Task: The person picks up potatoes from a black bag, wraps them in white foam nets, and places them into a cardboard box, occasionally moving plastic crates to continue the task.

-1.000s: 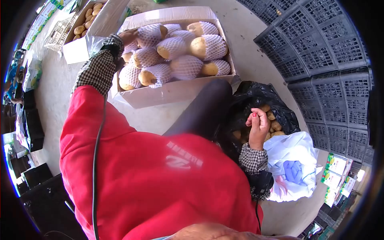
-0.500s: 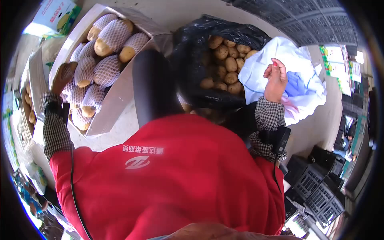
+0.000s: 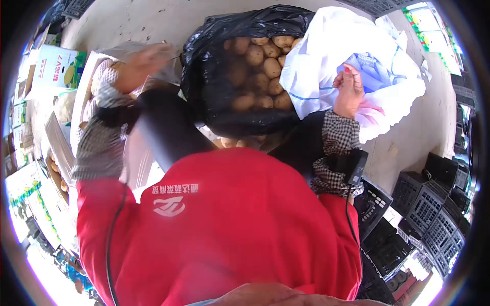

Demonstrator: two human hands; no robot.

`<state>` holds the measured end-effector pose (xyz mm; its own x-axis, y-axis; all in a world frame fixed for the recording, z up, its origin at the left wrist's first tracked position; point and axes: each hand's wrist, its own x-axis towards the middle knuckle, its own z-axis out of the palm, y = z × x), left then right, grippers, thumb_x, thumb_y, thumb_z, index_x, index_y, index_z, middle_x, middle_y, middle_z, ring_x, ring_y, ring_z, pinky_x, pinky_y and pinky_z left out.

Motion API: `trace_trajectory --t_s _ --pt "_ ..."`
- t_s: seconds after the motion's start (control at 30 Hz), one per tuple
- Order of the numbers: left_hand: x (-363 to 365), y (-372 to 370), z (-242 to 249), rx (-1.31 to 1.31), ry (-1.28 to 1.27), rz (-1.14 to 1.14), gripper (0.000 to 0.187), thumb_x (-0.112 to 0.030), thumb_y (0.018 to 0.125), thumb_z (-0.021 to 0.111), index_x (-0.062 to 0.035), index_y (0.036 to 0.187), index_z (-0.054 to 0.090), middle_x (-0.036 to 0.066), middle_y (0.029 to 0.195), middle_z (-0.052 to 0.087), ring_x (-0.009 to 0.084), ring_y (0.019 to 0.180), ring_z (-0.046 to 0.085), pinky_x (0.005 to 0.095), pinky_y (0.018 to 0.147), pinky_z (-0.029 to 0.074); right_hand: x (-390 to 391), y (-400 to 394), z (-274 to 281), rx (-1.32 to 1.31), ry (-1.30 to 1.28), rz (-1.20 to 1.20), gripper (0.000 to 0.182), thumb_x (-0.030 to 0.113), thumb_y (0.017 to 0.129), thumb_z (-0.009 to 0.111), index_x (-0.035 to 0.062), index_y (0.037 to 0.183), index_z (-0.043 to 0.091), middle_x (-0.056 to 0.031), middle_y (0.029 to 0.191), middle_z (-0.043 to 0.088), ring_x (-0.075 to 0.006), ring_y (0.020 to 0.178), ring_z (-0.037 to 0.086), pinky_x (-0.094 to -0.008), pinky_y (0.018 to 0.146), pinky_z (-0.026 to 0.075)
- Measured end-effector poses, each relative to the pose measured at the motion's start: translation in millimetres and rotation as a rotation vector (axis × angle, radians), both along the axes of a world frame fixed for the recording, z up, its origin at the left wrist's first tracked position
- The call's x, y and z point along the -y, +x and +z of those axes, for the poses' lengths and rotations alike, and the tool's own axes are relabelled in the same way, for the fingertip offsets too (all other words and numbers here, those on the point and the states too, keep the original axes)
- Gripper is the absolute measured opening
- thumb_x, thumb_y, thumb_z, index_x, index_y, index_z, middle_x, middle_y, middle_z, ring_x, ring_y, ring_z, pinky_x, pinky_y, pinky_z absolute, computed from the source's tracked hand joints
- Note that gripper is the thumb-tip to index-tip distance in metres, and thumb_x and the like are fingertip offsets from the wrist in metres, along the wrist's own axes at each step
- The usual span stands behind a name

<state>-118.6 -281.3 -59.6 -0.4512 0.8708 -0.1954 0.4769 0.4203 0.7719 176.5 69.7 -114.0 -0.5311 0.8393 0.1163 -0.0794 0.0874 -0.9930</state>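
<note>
My left hand is raised over the carton on the left. It is blurred by motion, its fingers stretched to the right, and no item shows in it. Forearm and hand cover most of the potatoes in white foam nets. My right hand hovers over the white plastic bag, fingers curled in with the thumb on top; whatever is in them is hidden. Bluish netting lies inside that bag. Between my hands, a black plastic bag holds several bare potatoes.
More potatoes lie below the black bag, between my legs. Black plastic crates stand at the right. A printed white carton stands at the far left, near another open carton with potatoes.
My left hand has left the netted potatoes and swung forward and to the right, over the carton's end. My right hand stays curled over the white bag. The camera view has turned left.
</note>
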Motion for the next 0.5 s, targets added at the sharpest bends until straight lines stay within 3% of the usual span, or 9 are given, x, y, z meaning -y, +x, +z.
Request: trace_trajectory --t_s 0.07,0.1,0.13,0.17,0.27,0.33,0.4,0.47,0.5 --pt "-84.2 27.6 -52.7 0.386 0.025 -0.092 0.046 -0.025 0.082 0.053 -0.0009 0.12 0.041 0.011 0.111 0.052 0.0173 0.092 0.053 0.0266 0.078 0.043 -0.9 0.5 -4.8 -0.031 -0.036 -0.055 0.017 0.017 0.086 0.049 0.0035 0.093 0.056 -0.0018 0.06 0.047 -0.009 0.052 0.043 -0.02 0.049 0.034" --pt "-114.6 40.0 -80.2 0.481 -0.125 -0.063 0.06 -0.031 0.08 0.055 -0.0027 0.127 0.031 0.011 0.126 0.04 0.0212 0.11 0.043 0.0334 0.087 0.039 1.9 0.9 -2.1 -0.044 -0.029 -0.077 0.016 0.017 0.086 0.049 0.0037 0.093 0.056 -0.0018 0.06 0.048 -0.0089 0.052 0.042 -0.02 0.049 0.034" --pt "-140.9 43.0 -106.7 0.487 -0.197 -0.08 0.067 -0.036 0.078 0.056 -0.0026 0.129 0.028 0.014 0.13 0.034 0.0229 0.113 0.039 0.0355 0.087 0.04 3.9 1.5 0.3 -0.057 -0.02 -0.097 0.016 0.016 0.086 0.049 0.0038 0.092 0.056 -0.0019 0.06 0.048 -0.0089 0.051 0.042 -0.0199 0.049 0.034" --pt "-164.3 43.5 -136.0 0.381 -0.326 0.02 0.066 -0.034 0.079 0.054 -0.0023 0.13 0.026 0.018 0.131 0.032 0.0278 0.115 0.038 0.0347 0.086 0.042 2.5 2.7 -1.2 -0.053 -0.021 -0.106 0.015 0.016 0.086 0.048 0.0037 0.09 0.057 -0.0021 0.059 0.048 -0.0089 0.051 0.043 -0.02 0.049 0.035" --pt "-204.7 33.1 -164.7 -0.453 -0.338 -0.151 0.054 -0.027 0.078 0.051 -0.0001 0.122 0.037 0.023 0.122 0.04 0.0331 0.111 0.042 0.0356 0.084 0.043 2.7 4.5 -0.1 -0.089 -0.094 -0.137 0.014 0.015 0.086 0.049 0.0049 0.091 0.057 -0.0013 0.06 0.048 -0.0084 0.051 0.043 -0.0197 0.049 0.035" --pt "-222.4 -15.0 -262.7 -0.523 -0.292 -0.173 0.035 -0.021 0.078 0.046 0.001 0.106 0.049 0.023 0.108 0.05 0.036 0.102 0.047 0.038 0.083 0.042 -2.3 6.7 2.8 -0.069 -0.062 -0.136 0.013 0.015 0.086 0.049 0.0054 0.091 0.057 -0.0011 0.062 0.048 -0.0083 0.051 0.043 -0.0196 0.049 0.035" --pt "-220.3 -30.7 -275.4 -0.431 -0.099 -0.186 0.025 -0.018 0.079 0.043 0.0 0.091 0.055 0.02 0.098 0.055 0.0343 0.09 0.053 0.0409 0.079 0.041 -15.4 13.9 2.6 0.057 0.1 -0.144 0.012 0.01 0.085 0.049 0.0051 0.093 0.057 -0.0014 0.065 0.05 -0.0084 0.055 0.045 -0.021 0.052 0.039" --pt "-230.2 -43.5 -284.6 -0.682 -0.244 -0.421 0.025 -0.017 0.08 0.041 -0.0008 0.09 0.058 0.019 0.098 0.056 0.0329 0.087 0.055 0.0411 0.077 0.043 -39.2 20.0 3.4 0.169 0.21 -0.184 0.012 0.007 0.084 0.049 0.0045 0.093 0.057 -0.0017 0.067 0.051 -0.0087 0.058 0.048 -0.0218 0.053 0.04" --pt "-237.2 -42.5 -283.1 -0.679 -0.31 -0.374 0.025 -0.016 0.079 0.042 -0.0022 0.088 0.06 0.019 0.096 0.058 0.0321 0.085 0.056 0.0404 0.076 0.044 -54.7 20.0 2.9 0.321 0.366 -0.197 0.014 0.005 0.082 0.049 0.0045 0.093 0.057 -0.0024 0.072 0.054 -0.0085 0.062 0.049 -0.0222 0.057 0.042"
